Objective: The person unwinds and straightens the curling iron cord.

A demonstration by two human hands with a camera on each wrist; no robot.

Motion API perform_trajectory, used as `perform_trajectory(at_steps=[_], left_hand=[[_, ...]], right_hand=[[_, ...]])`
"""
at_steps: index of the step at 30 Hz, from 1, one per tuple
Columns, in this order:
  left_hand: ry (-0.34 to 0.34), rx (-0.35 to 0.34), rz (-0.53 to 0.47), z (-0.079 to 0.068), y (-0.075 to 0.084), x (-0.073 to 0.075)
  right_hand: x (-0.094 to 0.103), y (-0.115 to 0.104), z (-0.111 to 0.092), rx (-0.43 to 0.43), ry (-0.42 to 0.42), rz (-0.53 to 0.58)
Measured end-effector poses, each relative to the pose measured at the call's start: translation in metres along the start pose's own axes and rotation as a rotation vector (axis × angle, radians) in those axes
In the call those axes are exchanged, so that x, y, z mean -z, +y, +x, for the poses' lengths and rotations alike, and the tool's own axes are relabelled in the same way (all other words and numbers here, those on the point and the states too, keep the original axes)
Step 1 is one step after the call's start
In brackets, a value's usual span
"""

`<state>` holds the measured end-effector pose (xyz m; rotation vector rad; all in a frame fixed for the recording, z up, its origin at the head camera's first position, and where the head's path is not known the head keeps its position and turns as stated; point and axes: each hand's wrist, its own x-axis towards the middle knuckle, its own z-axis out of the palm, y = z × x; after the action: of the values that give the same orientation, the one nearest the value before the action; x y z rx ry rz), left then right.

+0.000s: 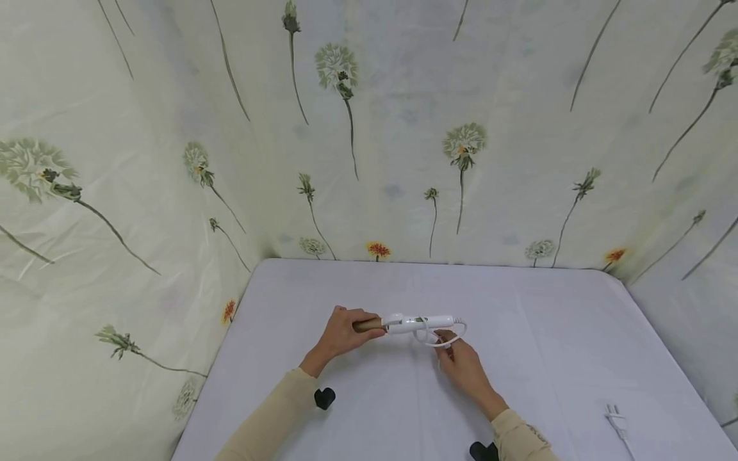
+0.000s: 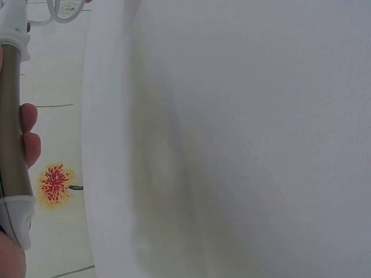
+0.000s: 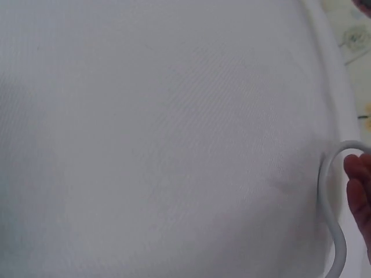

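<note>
A white curling iron (image 1: 410, 325) with a brown barrel (image 2: 10, 124) is held level above the table. My left hand (image 1: 344, 330) grips it by the barrel end, with fingertips (image 2: 30, 149) showing past the barrel in the left wrist view. Its white handle points right, and a white cord (image 1: 461, 334) loops from the handle's end. Below that end, my right hand (image 1: 463, 366) pinches the looped cord. The right wrist view catches only part of this hand (image 3: 360, 194), beside a bend of the cord (image 3: 326, 197).
A white two-pin plug (image 1: 615, 419) lies on the white-covered table (image 1: 553, 320) at the right, its cord running off the near edge. Dark pieces (image 1: 325, 398) sit by both forearms. Flower-printed cloth (image 1: 398, 128) hangs behind and beside the table.
</note>
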<state>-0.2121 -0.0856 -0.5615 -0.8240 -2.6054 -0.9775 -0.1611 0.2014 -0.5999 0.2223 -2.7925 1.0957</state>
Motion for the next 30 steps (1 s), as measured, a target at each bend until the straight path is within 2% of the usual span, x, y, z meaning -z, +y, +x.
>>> perform_trajectory(at_steps=[6, 9, 16, 23, 30], left_hand=[[-0.005, 0.006, 0.003, 0.002, 0.0, 0.0], [-0.014, 0.015, 0.012, 0.003, 0.0, 0.0], [-0.008, 0.013, 0.023, 0.004, 0.001, 0.0], [0.011, 0.009, 0.047, 0.004, 0.0, -0.002], [0.017, 0.032, 0.064, 0.004, -0.003, -0.003]], right_hand=[[-0.002, 0.001, 0.002, -0.086, 0.001, 0.225], [-0.002, 0.0, 0.002, -0.122, -0.021, 0.281], [-0.003, 0.0, 0.0, -0.188, -0.061, 0.276], [-0.002, -0.001, -0.004, -0.181, -0.085, 0.228], [-0.001, 0.0, -0.008, -0.162, -0.115, 0.289]])
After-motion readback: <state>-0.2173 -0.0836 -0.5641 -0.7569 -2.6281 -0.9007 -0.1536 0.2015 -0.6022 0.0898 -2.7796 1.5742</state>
